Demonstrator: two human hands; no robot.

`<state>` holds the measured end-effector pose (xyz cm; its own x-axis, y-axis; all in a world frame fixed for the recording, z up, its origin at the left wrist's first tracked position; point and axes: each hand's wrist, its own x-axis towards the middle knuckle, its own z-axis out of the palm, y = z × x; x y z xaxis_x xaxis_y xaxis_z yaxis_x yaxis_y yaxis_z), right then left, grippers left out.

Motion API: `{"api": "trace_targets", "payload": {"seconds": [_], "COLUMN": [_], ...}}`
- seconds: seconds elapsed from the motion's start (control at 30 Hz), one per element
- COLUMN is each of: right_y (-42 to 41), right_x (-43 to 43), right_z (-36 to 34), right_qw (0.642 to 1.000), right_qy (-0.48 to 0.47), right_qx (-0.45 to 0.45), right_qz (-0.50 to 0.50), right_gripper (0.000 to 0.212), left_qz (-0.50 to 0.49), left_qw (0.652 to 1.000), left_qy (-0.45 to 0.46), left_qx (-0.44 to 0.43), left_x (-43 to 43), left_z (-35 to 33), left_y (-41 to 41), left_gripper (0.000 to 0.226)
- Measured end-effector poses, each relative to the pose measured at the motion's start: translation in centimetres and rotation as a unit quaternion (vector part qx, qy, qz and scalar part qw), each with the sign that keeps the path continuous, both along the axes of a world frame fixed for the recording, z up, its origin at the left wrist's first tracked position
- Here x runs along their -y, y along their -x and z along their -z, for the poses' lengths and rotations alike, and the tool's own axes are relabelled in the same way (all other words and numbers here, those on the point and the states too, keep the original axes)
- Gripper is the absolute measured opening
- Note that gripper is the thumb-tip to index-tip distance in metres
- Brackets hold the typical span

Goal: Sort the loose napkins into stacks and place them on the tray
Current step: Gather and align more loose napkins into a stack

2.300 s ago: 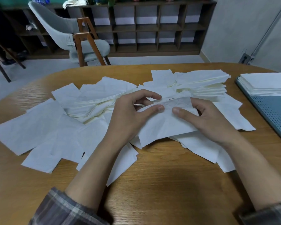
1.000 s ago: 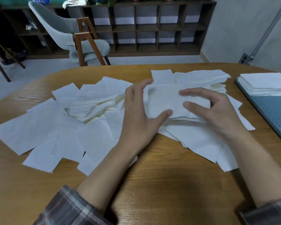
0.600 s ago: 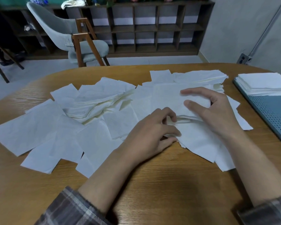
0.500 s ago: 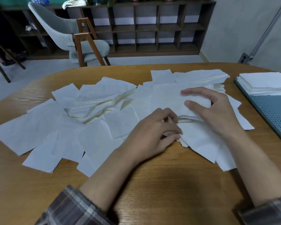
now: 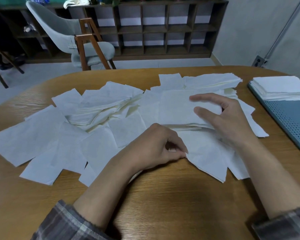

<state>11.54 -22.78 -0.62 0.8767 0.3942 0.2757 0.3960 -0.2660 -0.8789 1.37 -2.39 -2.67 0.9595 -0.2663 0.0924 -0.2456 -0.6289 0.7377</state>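
Observation:
Loose white napkins point(image 5: 42, 135) lie scattered across the wooden table point(image 5: 163, 205). A small gathered stack of napkins point(image 5: 177, 110) lies in the middle. My right hand point(image 5: 227, 118) rests on that stack's right side, its fingers spread over the top and its thumb at the near edge. My left hand point(image 5: 156, 148) has curled fingers and pinches the corner of a single napkin point(image 5: 208, 156) lying near the table's front. A blue perforated tray point(image 5: 291, 122) at the far right carries a neat napkin stack point(image 5: 280, 89).
A second uneven pile of napkins point(image 5: 213, 82) lies at the back of the table, and another point(image 5: 100, 108) left of centre. Beyond the table stand a grey chair point(image 5: 68, 35) and a dark shelf unit point(image 5: 163, 28).
My left hand left the gathered stack, came down toward the table's front and took hold of a napkin corner there. My right hand stayed on the stack.

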Motion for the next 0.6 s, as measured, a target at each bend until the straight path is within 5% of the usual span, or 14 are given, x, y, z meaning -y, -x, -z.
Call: {"api": "trace_targets", "payload": {"seconds": [0.23,0.47,0.6], "right_y": [0.1,0.4,0.4], "right_x": [-0.2,-0.2,-0.2], "right_z": [-0.1,-0.3,-0.4], "right_qw": [1.0,1.0,1.0], "right_qy": [0.002,0.009,0.0], "right_qx": [-0.002,-0.002,-0.006], "right_qz": [0.009,0.008,-0.001], "right_gripper": [0.027,0.027,0.029], "left_qz": [0.025,0.022,-0.006], "left_qw": [0.984,0.98,0.991], "left_qy": [0.044,0.011,0.038], "left_qx": [-0.171,-0.196,-0.129], "left_x": [-0.6,-0.9,-0.5], "left_z": [-1.2,-1.6,-2.2], "left_y": [0.6,0.7,0.8], "left_gripper": [0.011,0.007,0.016]}}
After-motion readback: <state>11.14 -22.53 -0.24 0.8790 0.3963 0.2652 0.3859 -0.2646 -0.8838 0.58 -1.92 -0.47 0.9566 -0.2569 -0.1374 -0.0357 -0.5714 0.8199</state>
